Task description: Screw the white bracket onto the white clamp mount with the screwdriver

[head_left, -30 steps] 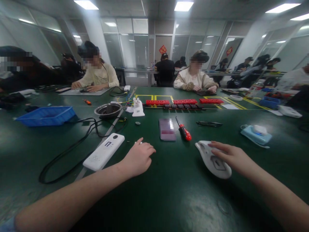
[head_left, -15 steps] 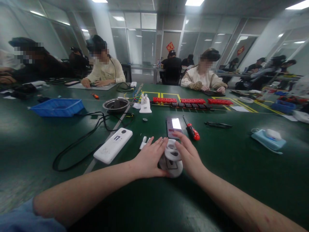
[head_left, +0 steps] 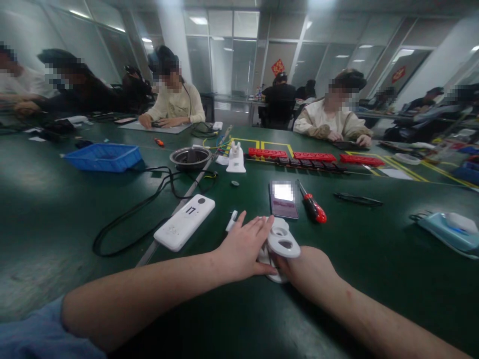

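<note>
Left hand (head_left: 244,250) and right hand (head_left: 312,269) together grip one white plastic part (head_left: 283,239) — one phone (head_left: 285,208) and one screwdriver (head_left: 314,206) lie beyond.

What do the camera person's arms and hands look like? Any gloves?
No gloves: the left hand and right hand are bare, with no watch. A blue sleeve ends partway up the left arm; no sleeve shows on the right arm.

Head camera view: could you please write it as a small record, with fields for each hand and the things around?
Left hand: against the white plastic part
Right hand: against the same part, fingers mostly hidden
Part's upper side: two openings visible
Beyond the part: phone, screen lit
Right of phone: red-and-black screwdriver, then black tweezers
Left of left hand: white power bank marked 17
Farther left: blue tray
</note>
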A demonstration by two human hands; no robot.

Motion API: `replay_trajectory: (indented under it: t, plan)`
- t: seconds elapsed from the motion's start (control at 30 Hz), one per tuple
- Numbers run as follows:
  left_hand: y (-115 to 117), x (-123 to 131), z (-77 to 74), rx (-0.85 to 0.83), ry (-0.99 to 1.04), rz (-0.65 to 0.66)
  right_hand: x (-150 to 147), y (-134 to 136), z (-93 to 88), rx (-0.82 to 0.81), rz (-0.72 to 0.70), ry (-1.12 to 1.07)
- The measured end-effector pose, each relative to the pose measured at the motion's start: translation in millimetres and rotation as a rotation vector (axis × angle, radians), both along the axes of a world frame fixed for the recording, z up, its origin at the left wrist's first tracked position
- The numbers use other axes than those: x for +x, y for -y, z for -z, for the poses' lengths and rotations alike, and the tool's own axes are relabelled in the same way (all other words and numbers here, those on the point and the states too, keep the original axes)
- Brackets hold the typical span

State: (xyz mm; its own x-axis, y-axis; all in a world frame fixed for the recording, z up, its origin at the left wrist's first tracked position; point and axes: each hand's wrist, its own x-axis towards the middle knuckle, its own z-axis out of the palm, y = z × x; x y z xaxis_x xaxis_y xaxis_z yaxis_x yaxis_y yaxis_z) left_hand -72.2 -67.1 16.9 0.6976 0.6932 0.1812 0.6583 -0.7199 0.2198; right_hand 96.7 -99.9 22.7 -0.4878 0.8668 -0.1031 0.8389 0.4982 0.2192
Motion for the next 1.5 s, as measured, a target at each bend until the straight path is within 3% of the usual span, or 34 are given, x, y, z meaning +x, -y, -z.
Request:
replay_trajectory:
  t: [0.23,0.43,0.67,0.9,1.1,1.17,1.4,1.5]
  plan:
    - [-1,0,0.2,-0.018,0.014,-0.013,6,0,6.3,-0.025,0.029,-0.088]
    - [-1,1,-0.2,-0.033,0.013,-0.008,-7,-3,-2.8,-0.034,-0.048,0.048]
    - [-2,0,2.5,-0.036,0.035,-0.013,16,13,18.0,0.155,-0.118,-0.297]
    - [-2,1,3.4,-0.041,0.022,-0.014,20,8,14.6,0.086,-0.147,-0.4]
    - [-1,1,0.3,-0.053,-0.004,-0.018,28,14,17.6,0.203,-0.283,-0.55]
    - [-1,0,-1.0,-0.059,0.0,-0.025,38,15,15.0,0.167,-0.214,-0.565]
    - [-2,-1,2.3,-0.087,0.018,-0.016,80,-9,6.0,-0.02,0.44,-0.329]
    - [-2,-1,4.7,-0.11,0.061,-0.001,77,-20,-11.0,-0.033,0.525,-0.318]
